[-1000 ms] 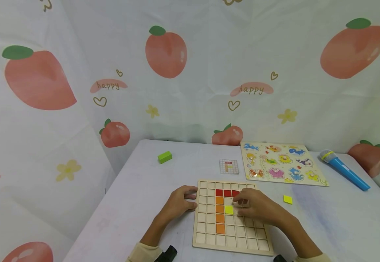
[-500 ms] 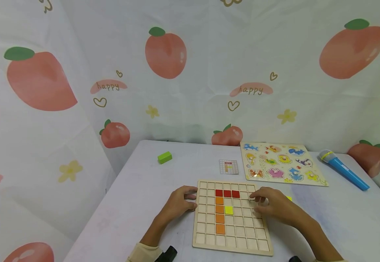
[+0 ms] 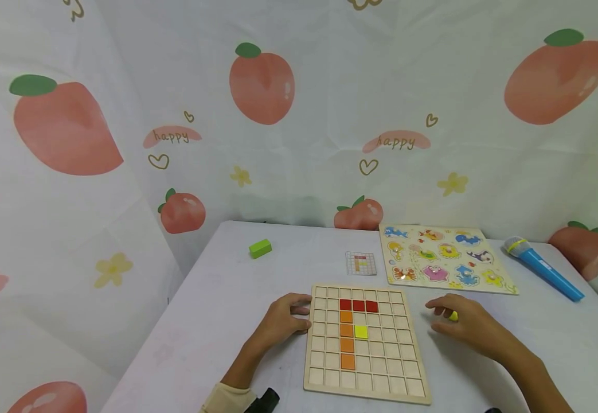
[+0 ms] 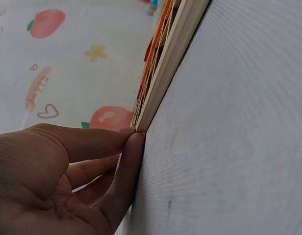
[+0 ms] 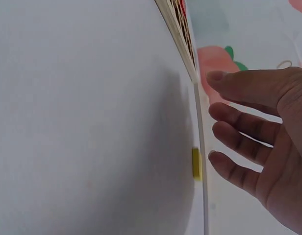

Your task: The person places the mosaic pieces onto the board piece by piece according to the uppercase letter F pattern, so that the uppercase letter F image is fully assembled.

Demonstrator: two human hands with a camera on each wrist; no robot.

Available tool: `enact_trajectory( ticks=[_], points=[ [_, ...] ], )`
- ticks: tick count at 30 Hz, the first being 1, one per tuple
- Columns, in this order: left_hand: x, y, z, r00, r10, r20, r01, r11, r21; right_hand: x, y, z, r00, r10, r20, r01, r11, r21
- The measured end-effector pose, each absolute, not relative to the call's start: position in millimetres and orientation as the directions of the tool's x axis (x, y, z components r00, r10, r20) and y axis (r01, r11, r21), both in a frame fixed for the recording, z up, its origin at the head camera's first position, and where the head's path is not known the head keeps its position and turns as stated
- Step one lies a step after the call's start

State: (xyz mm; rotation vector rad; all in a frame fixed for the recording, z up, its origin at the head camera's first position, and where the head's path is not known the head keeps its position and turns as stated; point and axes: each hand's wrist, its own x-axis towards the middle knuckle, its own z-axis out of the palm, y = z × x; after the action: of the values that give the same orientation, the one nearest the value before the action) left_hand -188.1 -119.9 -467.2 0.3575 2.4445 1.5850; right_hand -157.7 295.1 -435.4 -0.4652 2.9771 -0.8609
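A wooden grid board (image 3: 376,381) lies on the table with three red tiles (image 3: 359,306), several orange tiles (image 3: 347,345) and one yellow tile (image 3: 361,332) in its cells. My left hand (image 3: 280,318) is at the board's left edge; in the left wrist view, thumb and finger tips touch the side of that edge (image 4: 163,73). My right hand (image 3: 466,324) is over the table, right of the board, fingers loosely bent and holding nothing. Below it lies a loose yellow tile (image 3: 453,316), partly hidden by the hand; the right wrist view shows this tile (image 5: 196,164) on the tabletop.
A green block (image 3: 260,249) stands at the back left. Behind the board lies a small grid card (image 3: 360,263) with a printed coloured pattern. An animal puzzle board (image 3: 448,258) and a blue toy microphone (image 3: 543,268) are at the back right. A fruit-print cloth hangs behind the table.
My right hand has moved right, off the grid board and over to the loose yellow tile, which it now partly covers. The left hand and the board have stayed put.
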Motion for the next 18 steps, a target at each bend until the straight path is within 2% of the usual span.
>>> enact_trajectory(
  ticks=[18],
  points=[
    [-190.3, -120.0, -466.8, -0.952, 0.301, -0.051, 0.076, 0.395, 0.916, -166.4, 329.6, -439.4, -0.985, -0.169, -0.02, -0.14, 0.873, -0.468]
  ],
)
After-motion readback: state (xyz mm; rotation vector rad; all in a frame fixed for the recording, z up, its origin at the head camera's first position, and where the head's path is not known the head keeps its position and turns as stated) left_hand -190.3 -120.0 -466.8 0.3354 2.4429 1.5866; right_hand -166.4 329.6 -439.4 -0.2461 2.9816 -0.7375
